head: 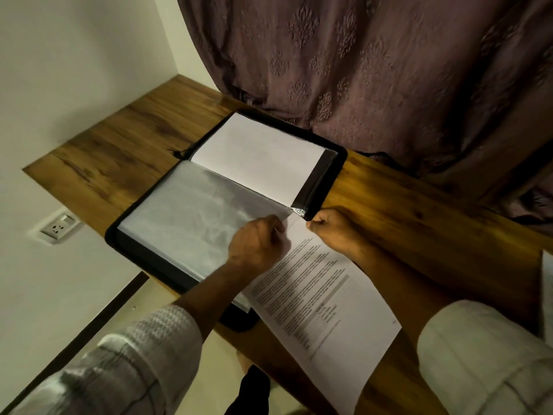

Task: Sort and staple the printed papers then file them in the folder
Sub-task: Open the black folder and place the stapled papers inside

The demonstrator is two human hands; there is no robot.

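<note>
On wooden desk [119, 139], black folder [194, 214] open, left hand [257, 244], right hand [332, 229], both pinching printed sheet [323, 295], text blurred

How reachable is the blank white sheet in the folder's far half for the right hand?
Probably yes: the right hand sits at the folder's near corner with nothing between it and the blank sheet, but it's pinching the printed paper, and a clear sleeve covers the sheet.

A black zip folder [140, 256] lies open flat on the worktop [125, 136], a blank white sheet [260, 157] sleeved in its far half and cloudy clear sleeves [191, 217] stacked on its near half, while the printed paper [323, 301], dense with text, lies slanted with its top edge at the folder's near right corner.
</note>
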